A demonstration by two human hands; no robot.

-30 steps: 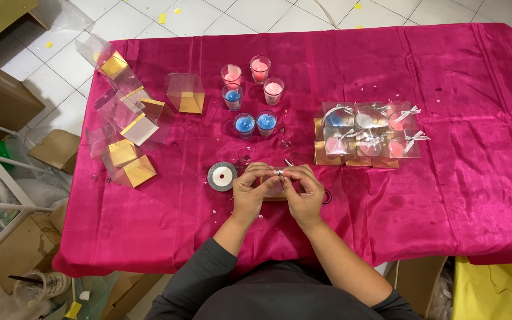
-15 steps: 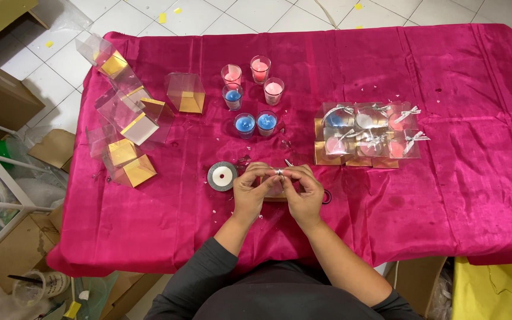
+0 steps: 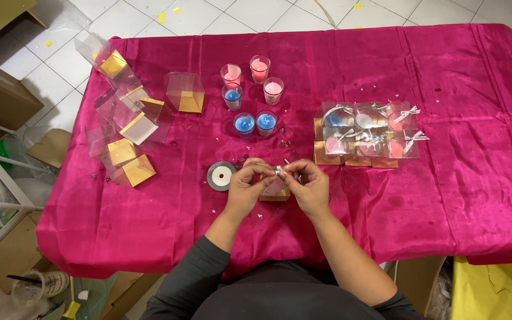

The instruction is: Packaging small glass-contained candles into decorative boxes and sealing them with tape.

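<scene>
Both hands, left hand [image 3: 249,188] and right hand [image 3: 309,185], pinch a silver ribbon [image 3: 280,172] on one small box [image 3: 275,191]; six candle glasses [image 3: 250,95] stand far.

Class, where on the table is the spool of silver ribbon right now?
In the head view, the ribbon spool lies flat on the pink cloth, just beside the left hand.

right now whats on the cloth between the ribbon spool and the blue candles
In the head view, the stretch between the ribbon spool and the blue candles is bare pink tablecloth, apart from a few tiny scraps.
</scene>
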